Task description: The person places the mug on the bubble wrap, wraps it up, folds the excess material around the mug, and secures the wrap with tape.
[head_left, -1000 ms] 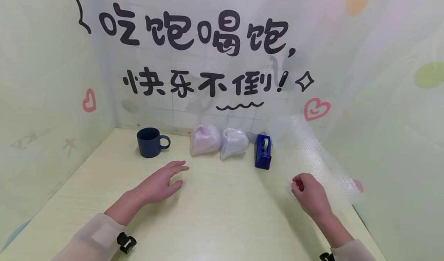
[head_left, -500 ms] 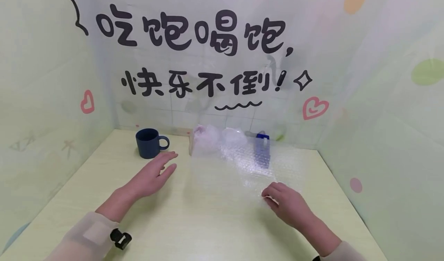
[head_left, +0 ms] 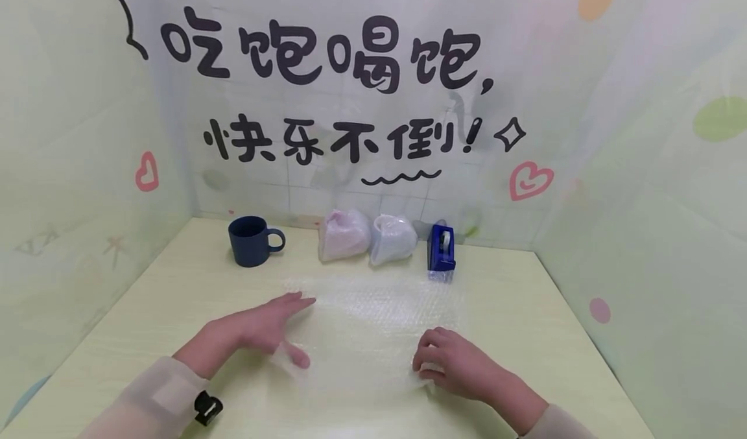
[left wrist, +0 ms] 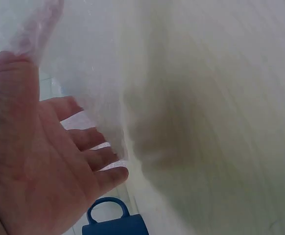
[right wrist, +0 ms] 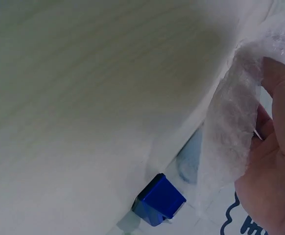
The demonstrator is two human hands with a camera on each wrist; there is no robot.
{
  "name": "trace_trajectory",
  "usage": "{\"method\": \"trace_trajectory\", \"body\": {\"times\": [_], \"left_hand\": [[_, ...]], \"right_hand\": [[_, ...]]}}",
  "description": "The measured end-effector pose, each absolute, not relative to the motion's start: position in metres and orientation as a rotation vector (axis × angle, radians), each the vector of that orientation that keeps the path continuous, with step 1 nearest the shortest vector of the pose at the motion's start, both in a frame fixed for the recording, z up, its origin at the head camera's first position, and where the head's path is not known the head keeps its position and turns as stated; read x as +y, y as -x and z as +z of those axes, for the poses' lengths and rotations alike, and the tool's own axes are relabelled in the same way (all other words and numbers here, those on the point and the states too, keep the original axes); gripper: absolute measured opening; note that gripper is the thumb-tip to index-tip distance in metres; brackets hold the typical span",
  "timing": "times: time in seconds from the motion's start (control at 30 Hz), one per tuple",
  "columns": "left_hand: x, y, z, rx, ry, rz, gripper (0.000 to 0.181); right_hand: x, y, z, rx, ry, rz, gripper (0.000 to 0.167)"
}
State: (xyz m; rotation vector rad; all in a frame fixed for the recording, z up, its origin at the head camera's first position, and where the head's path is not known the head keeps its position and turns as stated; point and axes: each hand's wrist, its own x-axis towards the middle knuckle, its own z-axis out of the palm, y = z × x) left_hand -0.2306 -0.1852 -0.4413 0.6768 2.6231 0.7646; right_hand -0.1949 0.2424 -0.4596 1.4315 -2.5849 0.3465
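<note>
A clear sheet of bubble wrap (head_left: pixel 364 325) spreads over the middle of the table, between both hands. At its near right corner my right hand (head_left: pixel 461 367) pinches the edge with curled fingers and thumb; in the right wrist view the wrap (right wrist: pixel 228 125) hangs beside that hand (right wrist: pixel 274 161). My left hand (head_left: pixel 262 325) is at the sheet's left side, fingers extended and spread from the thumb. In the left wrist view the film (left wrist: pixel 91 63) passes over the left thumb (left wrist: pixel 12 93), and the fingertips touch or lie near its edge.
A dark blue mug (head_left: pixel 249 241) stands at the back left, handle to the right. Two bubble-wrapped bundles, one pinkish (head_left: pixel 344 237) and one whitish (head_left: pixel 393 239), sit by the back wall. A blue tape dispenser (head_left: pixel 441 248) is right of them, close to the sheet's far edge.
My right hand has brought the bubble wrap from the right side to the middle and lowered it nearer the person. The left hand moved back from the mug to the sheet's left edge.
</note>
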Motion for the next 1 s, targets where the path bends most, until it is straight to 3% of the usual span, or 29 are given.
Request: {"method": "trace_trajectory", "body": {"times": [0.07, 0.13, 0.33, 0.47, 0.8, 1.0], "left_hand": [[-0.185, 0.227, -0.443, 2.595, -0.653, 0.711, 0.127], [-0.186, 0.225, -0.444, 2.607, -0.653, 0.666, 0.133], [-0.186, 0.231, -0.449, 2.630, -0.710, 0.596, 0.136], [-0.187, 0.237, -0.451, 2.601, -0.719, 0.589, 0.138], [-0.187, 0.240, -0.453, 2.603, -0.705, 0.584, 0.136], [-0.196, 0.251, -0.454, 2.685, -0.729, 0.704, 0.108]], "right_hand": [[0.244, 0.196, -0.459, -2.723, -1.382, 0.433, 0.014], [0.247, 0.201, -0.457, -2.863, -1.271, 0.528, 0.020], [0.254, 0.221, -0.453, -3.060, -0.989, 0.571, 0.080], [0.255, 0.229, -0.456, -3.213, -0.923, 0.581, 0.104], [0.254, 0.232, -0.460, -3.343, -0.778, 0.682, 0.111], [0.255, 0.231, -0.460, -3.348, -0.764, 0.712, 0.110]]}}
